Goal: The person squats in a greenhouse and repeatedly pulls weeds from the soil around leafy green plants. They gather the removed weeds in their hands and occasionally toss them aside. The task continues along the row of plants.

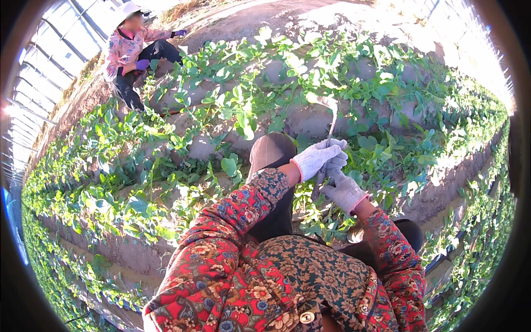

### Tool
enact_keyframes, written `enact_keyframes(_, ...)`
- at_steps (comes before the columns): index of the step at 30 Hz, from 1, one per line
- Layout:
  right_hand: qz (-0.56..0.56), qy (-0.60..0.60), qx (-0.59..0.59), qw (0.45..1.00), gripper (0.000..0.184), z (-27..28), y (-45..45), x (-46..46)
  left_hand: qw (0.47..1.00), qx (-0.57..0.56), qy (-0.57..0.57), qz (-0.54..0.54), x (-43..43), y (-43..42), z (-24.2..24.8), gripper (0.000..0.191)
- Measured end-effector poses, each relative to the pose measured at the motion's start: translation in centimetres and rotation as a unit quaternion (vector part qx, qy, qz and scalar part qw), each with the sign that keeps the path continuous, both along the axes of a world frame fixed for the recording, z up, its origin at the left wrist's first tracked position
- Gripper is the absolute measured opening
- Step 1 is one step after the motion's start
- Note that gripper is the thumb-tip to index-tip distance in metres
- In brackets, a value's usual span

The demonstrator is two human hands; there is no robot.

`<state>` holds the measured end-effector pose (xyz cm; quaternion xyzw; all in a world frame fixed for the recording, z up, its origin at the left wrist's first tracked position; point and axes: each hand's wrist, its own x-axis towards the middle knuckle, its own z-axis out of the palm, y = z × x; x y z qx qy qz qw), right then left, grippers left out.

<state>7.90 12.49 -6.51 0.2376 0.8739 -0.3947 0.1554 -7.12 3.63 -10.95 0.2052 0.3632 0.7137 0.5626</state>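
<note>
My left hand [319, 159], in a whitish knit glove, is closed around the shaft of a small hand hoe [333, 116]. The tool's curved metal neck rises above the fist to a pale, sunlit head, and its lower end shows below. My right hand [345, 191], in a greyish glove with a pink cuff, meets the left at the fingers, beside the lower end of the tool. The overlapping fingers hide whether the right hand grips it. Leafy green plants [369, 153] grow in the soil under and beyond both hands.
My bent knee [274, 151] is left of the hands. Leafy rows [137, 203] run across raised soil beds on both sides. At the upper left a person in a white hat and purple gloves [142, 64] sits low by the plants, near a framed translucent wall [62, 54].
</note>
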Motion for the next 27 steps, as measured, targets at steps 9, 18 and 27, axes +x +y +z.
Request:
enact_keyframes(9, 0.042, 0.002, -0.019, 0.999, 0.06, -1.8, -1.8, 0.1, 1.0, -0.015, -0.012, -0.006, 0.3, 0.1, 0.3, 0.035)
enact_keyframes(18, 0.002, 0.006, -0.049, 0.999, 0.06, -3.9, -2.5, 0.1, 0.999, -0.024, 0.02, -0.018, 0.9, -0.3, 0.4, 0.036)
enact_keyframes(27, 0.016, 0.076, -0.065, 0.995, 0.037, -3.0, -0.8, -0.1, 0.988, -0.042, 0.147, -0.007, 0.5, -0.1, 1.0, 0.038)
